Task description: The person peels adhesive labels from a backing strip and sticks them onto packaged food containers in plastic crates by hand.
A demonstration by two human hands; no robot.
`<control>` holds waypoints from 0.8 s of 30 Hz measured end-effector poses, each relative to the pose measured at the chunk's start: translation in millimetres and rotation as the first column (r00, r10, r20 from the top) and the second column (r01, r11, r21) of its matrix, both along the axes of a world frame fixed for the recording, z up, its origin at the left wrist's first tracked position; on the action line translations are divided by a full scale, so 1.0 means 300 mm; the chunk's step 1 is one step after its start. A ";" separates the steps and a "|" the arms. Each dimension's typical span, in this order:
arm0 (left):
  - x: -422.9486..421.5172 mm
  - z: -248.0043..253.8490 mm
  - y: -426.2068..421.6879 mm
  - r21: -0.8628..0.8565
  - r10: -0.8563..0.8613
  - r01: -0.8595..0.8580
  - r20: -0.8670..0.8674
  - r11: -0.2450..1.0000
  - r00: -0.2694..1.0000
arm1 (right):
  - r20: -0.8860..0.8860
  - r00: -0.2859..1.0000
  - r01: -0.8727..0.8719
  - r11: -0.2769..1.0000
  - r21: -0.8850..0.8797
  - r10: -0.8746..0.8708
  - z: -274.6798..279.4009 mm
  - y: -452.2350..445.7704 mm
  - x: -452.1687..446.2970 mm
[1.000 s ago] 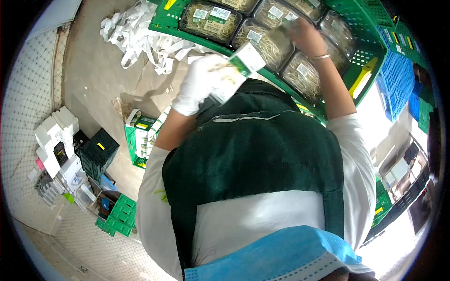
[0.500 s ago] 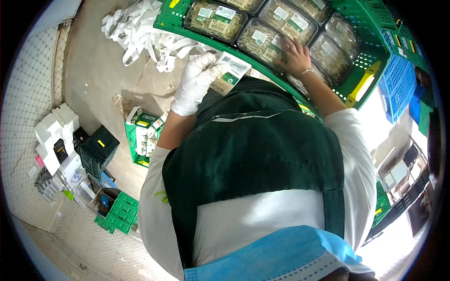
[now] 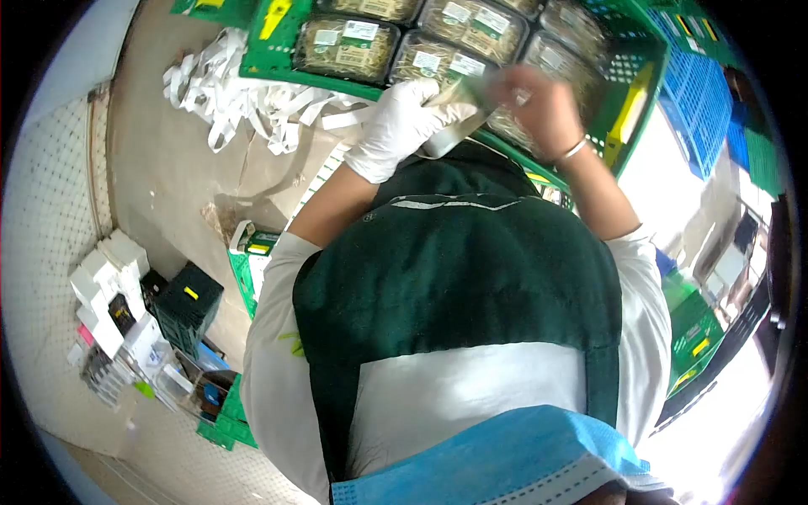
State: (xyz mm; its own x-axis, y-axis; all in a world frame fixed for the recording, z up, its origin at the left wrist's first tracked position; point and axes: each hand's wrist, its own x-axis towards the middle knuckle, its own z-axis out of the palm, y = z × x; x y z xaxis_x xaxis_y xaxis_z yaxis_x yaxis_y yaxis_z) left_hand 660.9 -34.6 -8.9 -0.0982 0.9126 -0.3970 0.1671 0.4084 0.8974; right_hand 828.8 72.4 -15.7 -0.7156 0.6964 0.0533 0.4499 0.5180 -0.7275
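Gloved left hand [image 3: 404,126] pinches label cards [image 3: 450,139] between thumb and fingers; the bare right hand [image 3: 543,114] is close beside them, blurred, so I cannot tell its grip. The step looks like parting one card from the rest, needing a light pinch at the edge. Beyond, a green crate [image 3: 273,66] holds lidded black trays [image 3: 347,48] of pale strands, several labelled.
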 end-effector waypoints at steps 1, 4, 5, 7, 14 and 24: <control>-0.011 -0.103 -0.007 0.064 -0.071 0.072 -0.019 0.995 0.997 | 0.056 0.996 0.065 0.990 0.124 -0.072 -0.020 0.099 0.072; -0.025 -0.105 -0.020 0.034 0.017 -0.026 0.256 0.999 0.966 | 0.556 0.807 0.047 0.961 0.273 -0.197 -0.098 0.284 0.306; -0.036 -0.095 -0.027 0.006 0.055 -0.058 0.246 0.998 0.968 | 0.724 0.690 -0.015 0.999 0.036 -0.015 -0.114 0.264 0.324; -0.056 -0.115 -0.028 0.051 -0.070 0.074 -0.087 0.996 0.994 | 0.860 0.491 -0.044 0.990 -0.136 0.140 -0.310 0.206 0.355; -0.014 -0.125 -0.022 0.116 0.161 -0.250 0.498 0.961 0.852 | 0.963 0.268 -0.110 0.994 0.026 0.005 -0.411 0.153 0.341; 0.046 -0.104 0.016 0.174 -0.023 -0.011 0.188 0.985 0.982 | 0.098 0.986 -0.118 0.982 -0.145 0.133 -0.021 -0.086 0.035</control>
State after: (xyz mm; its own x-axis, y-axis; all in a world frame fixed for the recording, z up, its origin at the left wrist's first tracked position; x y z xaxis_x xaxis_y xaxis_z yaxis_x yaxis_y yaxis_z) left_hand 674.8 -29.8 -40.1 -0.0310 0.9694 -0.2434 -0.0101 0.2432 0.9699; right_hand 839.2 46.5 -22.0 -0.7942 0.5958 -0.1190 0.4667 0.4728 -0.7474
